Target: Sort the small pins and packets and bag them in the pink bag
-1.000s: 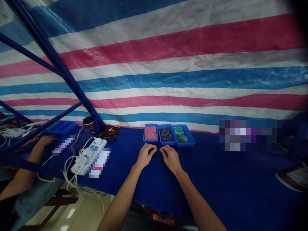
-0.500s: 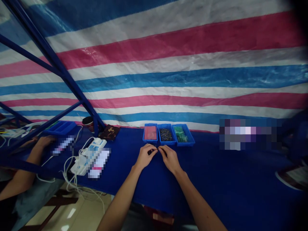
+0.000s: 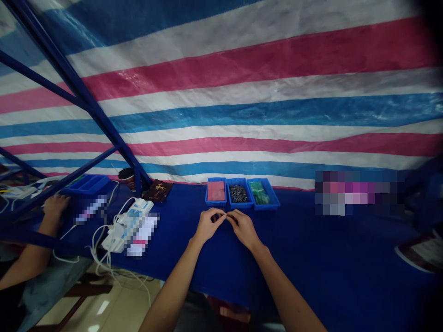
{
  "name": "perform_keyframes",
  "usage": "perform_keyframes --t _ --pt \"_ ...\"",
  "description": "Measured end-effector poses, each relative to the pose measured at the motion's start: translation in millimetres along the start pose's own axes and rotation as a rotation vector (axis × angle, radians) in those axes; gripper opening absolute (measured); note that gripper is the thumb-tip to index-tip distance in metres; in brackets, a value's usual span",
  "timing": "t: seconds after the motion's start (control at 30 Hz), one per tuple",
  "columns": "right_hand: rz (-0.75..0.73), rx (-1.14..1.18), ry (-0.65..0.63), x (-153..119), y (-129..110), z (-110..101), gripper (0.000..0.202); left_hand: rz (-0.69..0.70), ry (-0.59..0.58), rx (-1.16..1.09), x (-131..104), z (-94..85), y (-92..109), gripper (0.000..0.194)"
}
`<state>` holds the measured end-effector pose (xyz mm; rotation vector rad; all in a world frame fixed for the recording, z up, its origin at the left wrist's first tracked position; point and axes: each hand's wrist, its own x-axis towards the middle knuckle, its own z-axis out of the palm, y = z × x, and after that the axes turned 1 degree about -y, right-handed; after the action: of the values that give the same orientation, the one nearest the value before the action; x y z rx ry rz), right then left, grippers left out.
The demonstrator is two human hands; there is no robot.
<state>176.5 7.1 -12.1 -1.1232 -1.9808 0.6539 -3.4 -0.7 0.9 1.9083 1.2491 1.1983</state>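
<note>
A blue table (image 3: pixel 311 258) is backed by a striped tarpaulin (image 3: pixel 242 110). Three blue trays (image 3: pixel 241 205), stocked with pink pieces (image 3: pixel 216 190), slender dark metal pieces (image 3: pixel 238 193) and green pieces (image 3: pixel 259 192), are lined up just beyond the left hand (image 3: pixel 207 225) and right hand (image 3: pixel 244 226), whose fingertips are pressed together; whether anything is pinched cannot be told.

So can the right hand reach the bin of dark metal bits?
Likely yes: the right hand is just in front of the open bin, with nothing visible between, though it seems to touch the left hand.
</note>
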Motion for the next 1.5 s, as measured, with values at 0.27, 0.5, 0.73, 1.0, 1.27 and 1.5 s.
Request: perform_keyframes --t 0.27,0.5,0.73,1.0,1.27,1.5 --pt "-0.048 0.007 0.005 -1.3 -3.1 -1.1 0.026 0.043 0.027 -0.037 2.0 -1.9 4.3 0.020" --pt "-0.054 0.019 0.137 -3.0 -5.0 -2.8 0.025 -0.027 -0.022 0.029 3.5 -0.7 -0.8 0.023" --pt "-0.065 0.070 0.173 -3.8 -2.0 -0.3 0.026 -0.023 -0.076 0.029 2.8 1.2 -1.7 0.024" --pt "-0.079 -0.054 0.076 -3.2 -5.5 -3.4 0.026 -0.009 -0.116 0.074 0.6 -0.3 -0.4 0.026" --pt "-0.037 -0.115 -0.005 -3.1 -9.3 -6.2 0.025 0.035 -0.133 0.123 -0.7 -1.6 4.9 0.029" --pt "0.034 -0.204 -0.023 -2.0 -4.7 0.4 0.035 0.086 -0.128 0.133 -2.2 0.0 8.5 0.025"
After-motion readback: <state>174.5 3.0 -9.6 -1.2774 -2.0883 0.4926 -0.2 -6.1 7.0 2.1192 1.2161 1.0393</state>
